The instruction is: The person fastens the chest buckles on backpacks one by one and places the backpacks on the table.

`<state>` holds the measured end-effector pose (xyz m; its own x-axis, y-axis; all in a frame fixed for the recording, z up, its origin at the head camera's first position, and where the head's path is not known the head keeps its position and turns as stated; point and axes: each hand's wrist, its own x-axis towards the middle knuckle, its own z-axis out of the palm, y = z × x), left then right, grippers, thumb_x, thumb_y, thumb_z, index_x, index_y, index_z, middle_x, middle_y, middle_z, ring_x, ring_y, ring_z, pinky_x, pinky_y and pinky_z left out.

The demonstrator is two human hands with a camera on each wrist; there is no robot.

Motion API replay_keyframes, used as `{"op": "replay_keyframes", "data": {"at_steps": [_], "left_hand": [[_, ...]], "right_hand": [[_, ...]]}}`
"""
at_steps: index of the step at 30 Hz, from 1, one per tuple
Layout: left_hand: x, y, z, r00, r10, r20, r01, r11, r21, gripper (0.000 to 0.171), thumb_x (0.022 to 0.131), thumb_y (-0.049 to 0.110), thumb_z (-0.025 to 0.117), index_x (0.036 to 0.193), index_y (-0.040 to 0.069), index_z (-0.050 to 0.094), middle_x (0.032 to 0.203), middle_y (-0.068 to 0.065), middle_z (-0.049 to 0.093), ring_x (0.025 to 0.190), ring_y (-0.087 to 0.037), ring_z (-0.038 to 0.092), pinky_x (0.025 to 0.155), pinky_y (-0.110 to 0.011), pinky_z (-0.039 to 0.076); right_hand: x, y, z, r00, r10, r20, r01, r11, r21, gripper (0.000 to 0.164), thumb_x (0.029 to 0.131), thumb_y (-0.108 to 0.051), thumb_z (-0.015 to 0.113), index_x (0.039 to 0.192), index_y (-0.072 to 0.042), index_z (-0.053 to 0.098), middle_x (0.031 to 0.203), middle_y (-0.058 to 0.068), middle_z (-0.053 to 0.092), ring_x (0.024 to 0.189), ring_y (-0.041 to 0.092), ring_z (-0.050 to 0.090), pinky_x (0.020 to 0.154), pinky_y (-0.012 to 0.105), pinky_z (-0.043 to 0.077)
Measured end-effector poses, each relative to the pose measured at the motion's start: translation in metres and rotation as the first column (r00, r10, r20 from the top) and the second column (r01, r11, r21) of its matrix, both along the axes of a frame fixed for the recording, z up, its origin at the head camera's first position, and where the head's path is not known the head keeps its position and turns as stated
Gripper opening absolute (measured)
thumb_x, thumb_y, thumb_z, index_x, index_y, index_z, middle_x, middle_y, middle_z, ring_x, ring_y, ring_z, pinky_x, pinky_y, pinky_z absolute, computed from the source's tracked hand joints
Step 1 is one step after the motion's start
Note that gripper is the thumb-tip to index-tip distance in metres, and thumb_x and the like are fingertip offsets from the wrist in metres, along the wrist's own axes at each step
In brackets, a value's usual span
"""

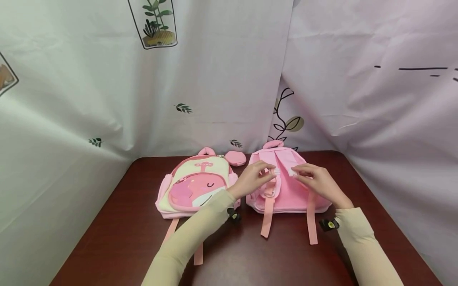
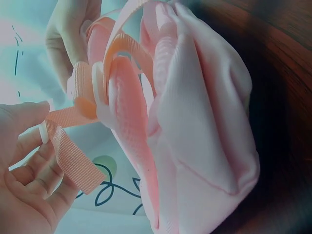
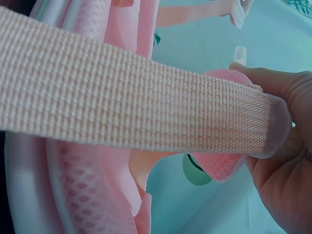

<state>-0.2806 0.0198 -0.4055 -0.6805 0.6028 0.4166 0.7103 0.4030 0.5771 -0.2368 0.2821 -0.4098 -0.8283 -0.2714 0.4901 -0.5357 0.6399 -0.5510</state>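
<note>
A pink backpack (image 1: 291,200) stands on the table, its back panel and shoulder straps facing me. In front of it, my left hand (image 1: 252,180) pinches a piece of peach webbing (image 2: 78,163) between thumb and fingers; a short end hangs from the grip in the left wrist view. Opposite, my right hand (image 1: 322,184) grips the end of a padded shoulder strap (image 3: 222,168) at its translucent buckle (image 3: 279,126). From that buckle a broad peach webbing band (image 3: 122,92) crosses the right wrist view. Two loose webbing ends (image 1: 312,226) hang down the front of the backpack.
Left of it lies a second backpack (image 1: 195,169), cream and pink with an animal face, its webbing ends (image 1: 198,254) trailing over the table (image 1: 118,238). A small pink pouch (image 1: 235,158) sits between the two bags. Printed curtains (image 1: 222,79) hang behind the table and along its sides.
</note>
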Motion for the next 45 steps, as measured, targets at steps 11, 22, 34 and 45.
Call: {"op": "replay_keyframes", "data": {"at_steps": [11, 22, 34, 45], "left_hand": [[-0.001, 0.012, -0.002, 1.0, -0.029, -0.01, 0.028, 0.999, -0.023, 0.029, 0.098, 0.023, 0.068, 0.124, 0.01, 0.07, 0.108, -0.001, 0.069, 0.087, -0.007, 0.058, 0.077, -0.017, 0.047], [0.001, 0.019, -0.003, 1.0, -0.015, -0.005, 0.015, 0.999, -0.031, 0.028, 0.099, 0.025, 0.067, 0.124, 0.012, 0.071, 0.106, 0.002, 0.066, 0.086, -0.006, 0.056, 0.077, -0.016, 0.046], [0.002, 0.022, -0.005, 1.0, -0.008, -0.027, 0.007, 0.999, -0.039, 0.026, 0.099, 0.022, 0.068, 0.123, 0.012, 0.071, 0.105, 0.001, 0.067, 0.086, -0.007, 0.056, 0.077, -0.017, 0.046], [0.005, 0.022, -0.003, 1.0, 0.009, -0.025, -0.011, 0.998, -0.058, 0.026, 0.098, 0.021, 0.068, 0.122, 0.01, 0.071, 0.105, 0.0, 0.066, 0.086, -0.008, 0.056, 0.078, -0.017, 0.046]], "right_hand": [[0.0, -0.003, 0.002, 0.999, -0.004, 0.044, 0.004, 1.0, 0.0, 0.03, 0.089, -0.007, 0.078, 0.118, -0.002, 0.074, 0.111, 0.013, 0.073, 0.097, 0.027, 0.07, 0.08, 0.016, 0.053], [0.002, -0.004, 0.001, 0.999, -0.002, 0.036, 0.002, 1.0, 0.0, 0.029, 0.088, -0.007, 0.078, 0.116, -0.003, 0.074, 0.109, 0.012, 0.073, 0.096, 0.026, 0.069, 0.077, 0.017, 0.053], [0.001, -0.004, -0.001, 1.0, 0.004, 0.028, -0.004, 1.0, -0.003, 0.029, 0.088, -0.007, 0.078, 0.116, -0.003, 0.075, 0.109, 0.012, 0.074, 0.096, 0.025, 0.069, 0.077, 0.02, 0.055], [0.001, -0.008, 0.0, 0.999, 0.015, 0.038, -0.015, 1.0, 0.008, 0.03, 0.087, -0.002, 0.078, 0.117, -0.001, 0.074, 0.109, 0.011, 0.075, 0.095, 0.025, 0.071, 0.079, 0.02, 0.055]]}}
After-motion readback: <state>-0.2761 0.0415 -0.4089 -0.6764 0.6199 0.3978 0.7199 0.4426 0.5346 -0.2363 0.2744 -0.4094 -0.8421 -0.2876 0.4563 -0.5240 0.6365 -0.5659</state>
